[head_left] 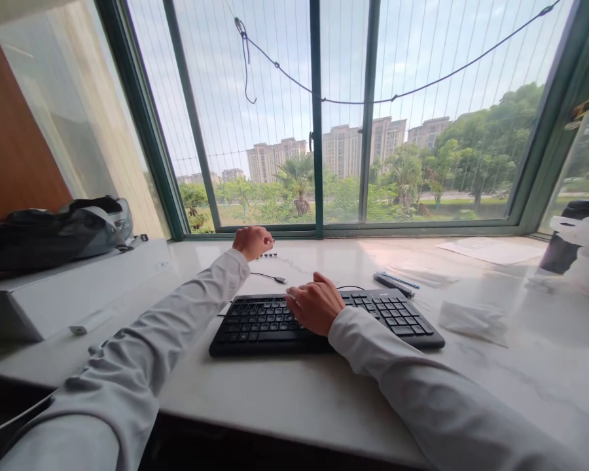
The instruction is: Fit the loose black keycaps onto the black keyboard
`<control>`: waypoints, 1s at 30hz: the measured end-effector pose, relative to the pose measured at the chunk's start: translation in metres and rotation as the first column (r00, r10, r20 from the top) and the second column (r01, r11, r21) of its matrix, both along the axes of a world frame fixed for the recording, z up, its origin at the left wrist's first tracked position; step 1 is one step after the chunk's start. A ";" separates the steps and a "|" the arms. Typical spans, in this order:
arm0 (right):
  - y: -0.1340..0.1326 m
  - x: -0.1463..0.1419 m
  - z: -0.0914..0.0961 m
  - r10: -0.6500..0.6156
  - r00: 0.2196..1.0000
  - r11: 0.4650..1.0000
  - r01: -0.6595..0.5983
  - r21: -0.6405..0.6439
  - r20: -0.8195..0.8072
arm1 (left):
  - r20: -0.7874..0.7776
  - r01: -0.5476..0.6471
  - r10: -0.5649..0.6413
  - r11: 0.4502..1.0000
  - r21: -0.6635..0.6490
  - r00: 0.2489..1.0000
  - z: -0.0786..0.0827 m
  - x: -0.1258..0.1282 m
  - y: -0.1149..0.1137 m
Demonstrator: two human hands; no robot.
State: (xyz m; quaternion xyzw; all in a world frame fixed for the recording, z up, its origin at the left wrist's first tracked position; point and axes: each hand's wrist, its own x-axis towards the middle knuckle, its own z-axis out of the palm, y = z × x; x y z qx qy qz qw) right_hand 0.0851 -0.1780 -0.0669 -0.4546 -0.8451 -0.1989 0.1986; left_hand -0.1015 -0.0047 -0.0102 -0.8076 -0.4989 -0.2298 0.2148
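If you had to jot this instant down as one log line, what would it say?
left hand: closed, by small dark pieces near window | right hand: resting on black keyboard | surface: white counter

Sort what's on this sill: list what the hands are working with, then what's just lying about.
In hand: keyboard under right hand; small dark pieces by left hand.
Lying about: bag, pens, tissue, papers.

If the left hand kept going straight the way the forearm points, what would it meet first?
The left hand points toward the window. First, probably, the row of small dark pieces by its knuckles, then the green window frame; depth is hard to judge.
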 end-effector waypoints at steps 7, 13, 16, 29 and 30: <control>0.006 0.007 0.000 -0.140 0.989 0.988 0.143 0.059 -0.057 | 0.117 0.289 -0.305 0.948 0.135 0.945 -0.011 0.016 -0.103; 0.016 0.015 -0.003 -0.202 0.978 0.974 0.206 0.095 -0.047 | 0.153 0.422 -0.443 0.894 0.152 0.883 -0.043 0.018 -0.112; 0.018 0.013 -0.005 -0.180 0.983 0.978 0.181 0.107 -0.019 | 0.148 0.482 -0.494 0.869 0.115 0.857 -0.049 0.015 -0.111; 0.019 0.010 -0.011 -0.173 0.983 0.970 0.180 0.163 -0.058 | 0.221 0.564 -0.579 0.815 0.135 0.785 -0.056 0.006 -0.104; 0.020 0.010 -0.012 -0.173 0.983 0.969 0.181 0.168 -0.060 | 0.228 0.563 -0.578 0.816 0.132 0.784 -0.056 0.007 -0.104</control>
